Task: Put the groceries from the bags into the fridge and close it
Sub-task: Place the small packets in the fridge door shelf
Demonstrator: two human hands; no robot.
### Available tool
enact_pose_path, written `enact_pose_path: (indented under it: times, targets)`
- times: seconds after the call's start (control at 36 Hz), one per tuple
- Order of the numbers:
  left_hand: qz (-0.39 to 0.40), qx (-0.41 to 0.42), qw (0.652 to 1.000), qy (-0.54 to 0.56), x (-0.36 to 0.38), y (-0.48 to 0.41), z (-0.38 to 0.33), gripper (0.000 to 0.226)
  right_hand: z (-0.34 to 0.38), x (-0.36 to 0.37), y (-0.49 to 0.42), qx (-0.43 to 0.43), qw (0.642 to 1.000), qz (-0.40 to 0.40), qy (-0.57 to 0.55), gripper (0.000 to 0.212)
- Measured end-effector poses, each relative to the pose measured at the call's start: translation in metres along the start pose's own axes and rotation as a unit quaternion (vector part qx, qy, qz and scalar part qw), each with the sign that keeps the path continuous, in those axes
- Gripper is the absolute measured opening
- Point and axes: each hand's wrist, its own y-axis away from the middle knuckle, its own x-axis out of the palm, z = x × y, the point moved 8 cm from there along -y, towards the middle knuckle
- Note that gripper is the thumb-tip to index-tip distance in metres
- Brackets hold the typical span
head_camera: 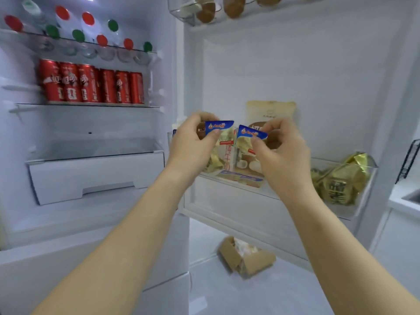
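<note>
The fridge stands open in front of me, its door swung to the right. My left hand (193, 142) pinches a blue-topped butter packet (221, 130) by its upper edge. My right hand (281, 151) pinches a second, matching butter packet (248, 136) the same way. Both packets hang side by side just above the middle door bin (284, 196). That bin holds a carton (227, 160), a beige pouch (270, 112) and gold-wrapped packs (341, 180) at its right end.
Red cans (91, 84) line one inner shelf, with capped bottles (88, 30) on the shelf above. A white drawer (95, 176) sits below. The top door bin (204, 12) holds brown round items. A brown paper bag (245, 258) lies on the floor.
</note>
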Motion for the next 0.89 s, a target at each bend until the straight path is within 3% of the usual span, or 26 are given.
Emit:
enact_pose_path:
  times: [0.11,0.28,0.39,0.5,0.72,0.81,0.89]
  targets:
    - [0.03,0.041,0.997,-0.053,0.015,-0.02,-0.021,0.026,0.015,-0.021,-0.02,-0.042,0.996,-0.005,0.085,0.022]
    - [0.131,0.025,0.976,-0.173,0.047,-0.041,-0.02,0.018,-0.019,-0.025,-0.051,0.071,0.963,0.132,0.223,0.01]
    - [0.207,-0.011,0.947,-0.246,0.07,-0.048,-0.004,0.009,-0.04,-0.01,-0.06,0.14,0.94,0.207,0.233,0.023]
    - [0.236,-0.04,0.919,-0.312,0.076,-0.06,0.013,0.017,-0.053,0.006,-0.062,0.177,0.896,0.277,0.297,0.025]
    - [0.315,-0.108,0.866,-0.374,0.074,-0.071,0.039,0.009,-0.074,0.022,-0.054,0.292,0.871,0.337,0.204,0.016]
    - [0.343,-0.132,0.852,-0.373,0.074,-0.07,0.043,0.013,-0.078,0.024,-0.05,0.309,0.856,0.372,0.184,0.009]
    - [0.382,-0.139,0.814,-0.415,0.079,-0.068,0.045,0.012,-0.083,0.028,-0.048,0.307,0.838,0.406,0.198,0.006]
